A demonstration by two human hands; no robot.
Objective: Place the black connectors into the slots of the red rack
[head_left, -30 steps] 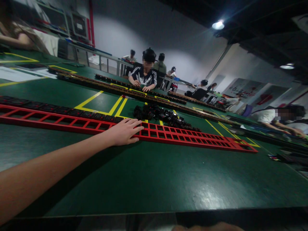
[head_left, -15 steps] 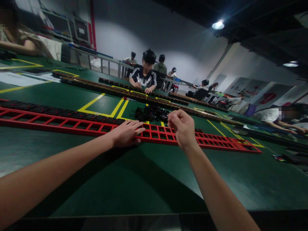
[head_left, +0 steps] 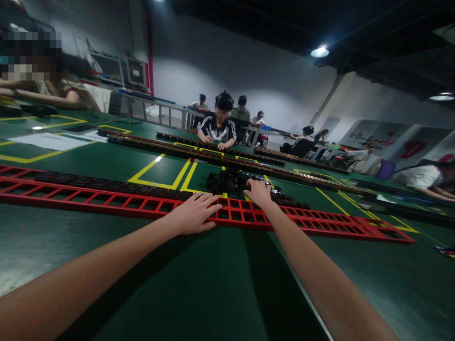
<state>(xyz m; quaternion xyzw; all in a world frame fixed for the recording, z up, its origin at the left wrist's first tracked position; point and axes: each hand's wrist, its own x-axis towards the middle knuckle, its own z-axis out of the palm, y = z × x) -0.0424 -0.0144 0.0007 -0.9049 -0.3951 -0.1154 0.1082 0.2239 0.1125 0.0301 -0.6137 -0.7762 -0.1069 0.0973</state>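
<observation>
A long red ladder-like frame (head_left: 320, 222) lies across the green table (head_left: 213, 284). My left hand (head_left: 195, 214) rests flat on the frame's near rail, fingers stretched out. My right hand (head_left: 259, 192) reaches over the frame into a pile of small black parts (head_left: 231, 180) behind it; its fingers curl down into the pile and what they hold, if anything, is hidden. A row of black parts (head_left: 106, 184) runs along the frame's far side on the left.
Yellow tape lines (head_left: 177, 173) mark the table. More long dark strips (head_left: 199, 154) lie farther back, where a person in a black-and-white top (head_left: 218, 128) works. Other people sit at the left and right edges. White paper (head_left: 53, 140) lies at far left.
My right arm came into view, hovered as a loose fist above the frame, then dropped forward onto the black parts pile. My left hand stayed on the red frame.
</observation>
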